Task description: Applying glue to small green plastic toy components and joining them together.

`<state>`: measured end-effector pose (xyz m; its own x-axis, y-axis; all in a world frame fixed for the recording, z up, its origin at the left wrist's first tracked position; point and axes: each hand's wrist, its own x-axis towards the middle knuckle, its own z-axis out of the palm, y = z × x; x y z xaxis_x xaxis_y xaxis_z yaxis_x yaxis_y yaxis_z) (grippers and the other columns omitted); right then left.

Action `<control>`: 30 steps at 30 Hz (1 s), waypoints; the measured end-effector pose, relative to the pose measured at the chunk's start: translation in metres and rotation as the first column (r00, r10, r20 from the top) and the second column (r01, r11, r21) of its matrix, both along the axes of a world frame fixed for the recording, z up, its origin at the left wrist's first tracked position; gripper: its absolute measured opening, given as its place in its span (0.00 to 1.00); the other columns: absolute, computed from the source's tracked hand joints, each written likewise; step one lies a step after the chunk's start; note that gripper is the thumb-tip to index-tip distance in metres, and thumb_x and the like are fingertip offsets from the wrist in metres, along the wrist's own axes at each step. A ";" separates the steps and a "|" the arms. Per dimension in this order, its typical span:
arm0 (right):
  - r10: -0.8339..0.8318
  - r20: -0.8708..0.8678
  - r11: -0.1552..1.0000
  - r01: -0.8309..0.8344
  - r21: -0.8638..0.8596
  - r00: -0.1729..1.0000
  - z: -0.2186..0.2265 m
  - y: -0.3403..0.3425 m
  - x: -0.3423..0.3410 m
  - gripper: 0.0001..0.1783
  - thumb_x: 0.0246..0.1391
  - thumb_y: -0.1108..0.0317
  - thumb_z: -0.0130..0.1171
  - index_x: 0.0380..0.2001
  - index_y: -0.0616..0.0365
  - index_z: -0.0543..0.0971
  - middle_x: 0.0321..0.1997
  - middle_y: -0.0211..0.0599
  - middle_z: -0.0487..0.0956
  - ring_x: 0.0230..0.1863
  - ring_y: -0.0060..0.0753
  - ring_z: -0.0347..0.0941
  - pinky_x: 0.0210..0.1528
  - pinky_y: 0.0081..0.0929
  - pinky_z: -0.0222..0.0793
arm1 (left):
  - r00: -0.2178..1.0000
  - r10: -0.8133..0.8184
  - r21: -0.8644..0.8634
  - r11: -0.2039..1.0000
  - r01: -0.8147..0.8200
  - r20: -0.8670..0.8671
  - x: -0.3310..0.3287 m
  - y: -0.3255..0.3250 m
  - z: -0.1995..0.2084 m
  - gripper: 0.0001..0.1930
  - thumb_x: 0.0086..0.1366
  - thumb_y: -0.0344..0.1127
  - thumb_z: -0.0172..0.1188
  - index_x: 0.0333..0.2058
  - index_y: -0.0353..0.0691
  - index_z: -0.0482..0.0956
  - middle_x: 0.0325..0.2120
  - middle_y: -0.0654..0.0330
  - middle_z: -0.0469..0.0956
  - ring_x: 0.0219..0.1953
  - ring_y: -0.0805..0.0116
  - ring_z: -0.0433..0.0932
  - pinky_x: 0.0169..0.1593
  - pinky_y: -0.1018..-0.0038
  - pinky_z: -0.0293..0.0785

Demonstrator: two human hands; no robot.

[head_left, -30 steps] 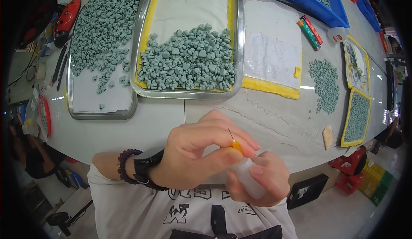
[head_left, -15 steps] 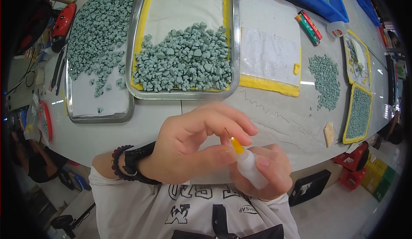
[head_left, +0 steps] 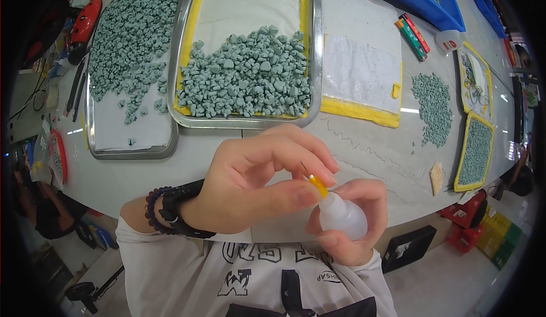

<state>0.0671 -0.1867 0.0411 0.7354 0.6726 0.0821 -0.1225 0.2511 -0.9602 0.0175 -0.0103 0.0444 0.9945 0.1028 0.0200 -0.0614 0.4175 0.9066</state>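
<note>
In front of my chest, my right hand (head_left: 365, 200) is closed around a small white squeeze bottle (head_left: 344, 219), held tilted with its neck toward the upper left. At the neck sits a yellow dispensing needle tip (head_left: 318, 186), with a thin dark needle sticking out of it. My left hand (head_left: 256, 172) is closed, thumb and fingers pinching the yellow tip from the left. Whether the tip is seated in the neck is hard to make out. Just beyond my hands stands a metal tray (head_left: 244, 123) lined with white and yellow, bearing many grey-green stones (head_left: 244, 78).
To the left, another tray (head_left: 133, 138) carries more stones. Rightward lie a yellow-edged white sheet (head_left: 359, 69), red and green boxes (head_left: 412, 35), a loose stone pile (head_left: 433, 109) and a yellow-framed tray (head_left: 475, 152). A blue bin (head_left: 449, 13) stands at the far right.
My left thumb and fingers have closed onto the yellow tip. My right hand has shifted its grip, and the bottle's rounded body now shows more. The view has moved slightly.
</note>
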 end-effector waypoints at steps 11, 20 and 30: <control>0.226 -0.354 0.971 -0.182 0.153 0.908 -0.001 0.000 0.002 0.24 0.48 0.78 0.60 0.49 0.64 0.64 0.36 0.38 0.74 0.29 0.16 0.69 0.29 0.16 0.65 | 0.990 0.037 0.208 0.976 -0.064 0.133 0.004 0.008 -0.007 0.09 0.61 0.38 0.60 0.32 0.37 0.78 0.32 0.56 0.78 0.36 0.67 0.71 0.42 0.73 0.66; 0.050 0.019 0.995 -0.048 -0.089 0.999 -0.009 0.003 -0.009 0.26 0.45 0.76 0.65 0.48 0.66 0.66 0.39 0.41 0.76 0.31 0.21 0.73 0.33 0.19 0.69 | 0.982 0.130 0.245 0.956 -0.160 0.134 0.004 0.000 -0.005 0.09 0.61 0.36 0.60 0.29 0.35 0.77 0.28 0.57 0.79 0.33 0.67 0.72 0.40 0.73 0.67; -0.035 0.370 0.977 0.109 -0.183 0.928 -0.014 0.008 -0.010 0.29 0.44 0.75 0.66 0.49 0.68 0.65 0.42 0.45 0.76 0.34 0.28 0.74 0.35 0.22 0.71 | 0.995 0.034 0.199 0.979 -0.051 0.091 0.005 0.006 -0.014 0.11 0.62 0.37 0.58 0.34 0.34 0.76 0.33 0.55 0.78 0.38 0.66 0.72 0.42 0.71 0.68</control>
